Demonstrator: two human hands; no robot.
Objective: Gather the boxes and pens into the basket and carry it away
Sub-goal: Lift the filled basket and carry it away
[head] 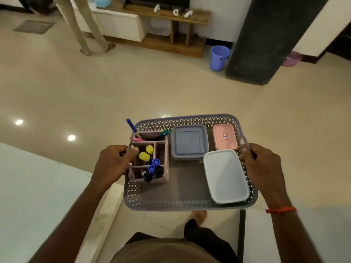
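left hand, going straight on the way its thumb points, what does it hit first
Probably the pink pen holder: the left hand grips the basket by its left handle, and its thumb points at the holder's left wall. Contact is unclear.

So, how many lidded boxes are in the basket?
3, all in the basket: grey box far middle, pink box far right corner, white box near right. None seems hidden.

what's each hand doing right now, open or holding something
Left hand: closed round the left handle of the basket.
Right hand: closed round the right handle of the basket.
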